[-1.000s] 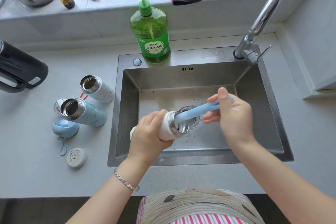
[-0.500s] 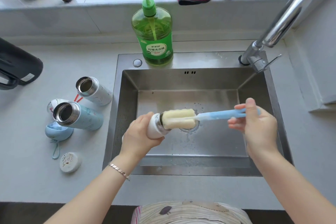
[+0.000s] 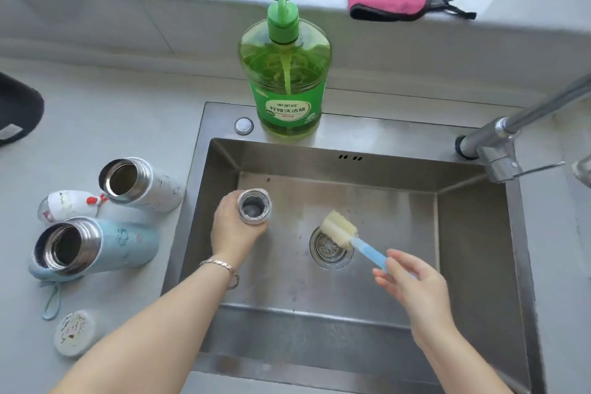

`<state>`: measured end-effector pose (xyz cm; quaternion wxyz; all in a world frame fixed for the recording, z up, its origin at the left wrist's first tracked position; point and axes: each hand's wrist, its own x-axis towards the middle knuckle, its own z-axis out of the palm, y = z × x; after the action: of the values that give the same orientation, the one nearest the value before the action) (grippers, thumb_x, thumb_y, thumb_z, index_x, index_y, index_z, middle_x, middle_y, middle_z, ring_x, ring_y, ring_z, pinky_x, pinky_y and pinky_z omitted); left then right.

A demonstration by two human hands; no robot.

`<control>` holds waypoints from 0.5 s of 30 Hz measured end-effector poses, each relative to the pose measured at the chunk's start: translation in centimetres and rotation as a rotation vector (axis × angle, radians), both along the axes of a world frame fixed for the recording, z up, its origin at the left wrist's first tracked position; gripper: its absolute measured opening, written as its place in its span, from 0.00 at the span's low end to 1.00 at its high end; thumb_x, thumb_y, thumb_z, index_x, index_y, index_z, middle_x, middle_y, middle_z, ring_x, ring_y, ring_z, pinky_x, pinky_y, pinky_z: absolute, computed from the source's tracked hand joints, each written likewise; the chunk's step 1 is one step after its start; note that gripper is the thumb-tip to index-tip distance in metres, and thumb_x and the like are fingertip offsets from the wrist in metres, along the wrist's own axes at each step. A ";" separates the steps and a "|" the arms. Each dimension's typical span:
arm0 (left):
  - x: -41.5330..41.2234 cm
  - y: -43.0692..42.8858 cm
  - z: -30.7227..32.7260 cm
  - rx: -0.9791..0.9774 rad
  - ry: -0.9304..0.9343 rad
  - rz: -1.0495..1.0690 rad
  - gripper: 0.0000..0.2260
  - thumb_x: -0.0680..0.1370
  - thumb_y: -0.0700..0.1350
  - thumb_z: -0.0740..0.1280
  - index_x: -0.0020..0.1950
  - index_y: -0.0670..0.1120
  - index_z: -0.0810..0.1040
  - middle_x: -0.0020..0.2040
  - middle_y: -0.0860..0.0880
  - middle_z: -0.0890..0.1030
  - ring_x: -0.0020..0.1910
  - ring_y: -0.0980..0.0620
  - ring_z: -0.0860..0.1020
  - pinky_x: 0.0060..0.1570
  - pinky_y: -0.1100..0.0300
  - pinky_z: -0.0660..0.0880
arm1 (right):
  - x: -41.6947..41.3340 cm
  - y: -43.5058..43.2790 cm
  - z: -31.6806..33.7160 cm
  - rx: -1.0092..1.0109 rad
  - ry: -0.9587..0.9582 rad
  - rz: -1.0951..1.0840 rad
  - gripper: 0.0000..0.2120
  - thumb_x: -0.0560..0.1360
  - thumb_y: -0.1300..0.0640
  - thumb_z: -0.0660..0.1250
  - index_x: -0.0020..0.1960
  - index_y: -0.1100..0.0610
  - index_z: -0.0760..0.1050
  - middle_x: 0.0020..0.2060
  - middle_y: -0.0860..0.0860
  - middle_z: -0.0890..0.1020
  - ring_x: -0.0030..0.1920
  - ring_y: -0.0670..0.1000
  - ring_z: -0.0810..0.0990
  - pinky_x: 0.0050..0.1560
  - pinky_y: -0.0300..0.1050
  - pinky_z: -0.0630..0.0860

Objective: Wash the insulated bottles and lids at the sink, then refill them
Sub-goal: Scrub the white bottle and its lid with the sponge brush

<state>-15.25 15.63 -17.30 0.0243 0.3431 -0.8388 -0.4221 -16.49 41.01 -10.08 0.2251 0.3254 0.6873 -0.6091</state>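
Head view: the sponge brush [image 3: 339, 229] is now fully withdrawn from the bottle [image 3: 254, 206]; a second ago its head was inside the mouth. The left hand [image 3: 233, 230] grips the bottle body, mouth up, over the left part of the sink [image 3: 473, 249]. The right hand [image 3: 412, 285] holds the brush handle, with the sponge above the drain [image 3: 329, 249]. Interior scrubbing appears complete, and rinsing under the faucet [image 3: 511, 137] is the likely next step. The white bottle [image 3: 140, 182] and blue bottle [image 3: 92, 246] lie open on the bench [image 3: 112, 125].
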 end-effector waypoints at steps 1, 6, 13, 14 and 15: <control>-0.2 0.0 -0.9 0.022 -0.032 0.025 0.18 0.64 0.40 0.76 0.47 0.53 0.73 0.47 0.54 0.77 0.47 0.54 0.74 0.44 0.66 0.66 | -0.4 -0.3 -0.4 0.002 -0.014 0.016 0.07 0.76 0.69 0.62 0.54 0.65 0.74 0.44 0.61 0.79 0.28 0.46 0.82 0.32 0.32 0.78; -0.6 -0.5 -3.5 0.130 -0.131 0.118 0.18 0.65 0.42 0.75 0.51 0.51 0.75 0.50 0.54 0.78 0.47 0.56 0.76 0.45 0.66 0.67 | -1.5 -1.7 -1.2 -0.007 -0.049 0.065 0.05 0.76 0.68 0.63 0.49 0.62 0.76 0.44 0.60 0.81 0.31 0.47 0.83 0.33 0.32 0.78; 0.8 -1.5 -2.7 0.259 -0.206 0.066 0.27 0.65 0.39 0.77 0.59 0.50 0.70 0.53 0.53 0.76 0.52 0.54 0.75 0.49 0.66 0.66 | -1.3 -2.8 -0.7 -0.009 -0.056 0.098 0.05 0.76 0.68 0.63 0.49 0.61 0.76 0.39 0.58 0.81 0.30 0.47 0.83 0.33 0.33 0.78; 1.3 -1.7 -2.4 0.272 -0.221 0.044 0.31 0.65 0.38 0.77 0.64 0.49 0.68 0.56 0.53 0.74 0.54 0.55 0.74 0.51 0.66 0.66 | -1.1 -2.8 -0.5 -0.014 -0.052 0.107 0.05 0.76 0.68 0.63 0.50 0.62 0.76 0.40 0.58 0.81 0.31 0.47 0.83 0.33 0.33 0.78; 1.8 -1.8 -2.0 0.286 -0.228 0.032 0.35 0.65 0.37 0.76 0.67 0.47 0.66 0.58 0.52 0.72 0.57 0.54 0.72 0.53 0.66 0.65 | -0.9 -2.9 -0.3 -0.021 -0.050 0.114 0.06 0.76 0.68 0.63 0.51 0.62 0.76 0.41 0.58 0.81 0.32 0.48 0.83 0.33 0.33 0.79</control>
<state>-13.48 13.86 -19.33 -0.1130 0.4021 -0.7620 -0.4948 -17.39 38.14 -10.37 0.2799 0.2984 0.6924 -0.5943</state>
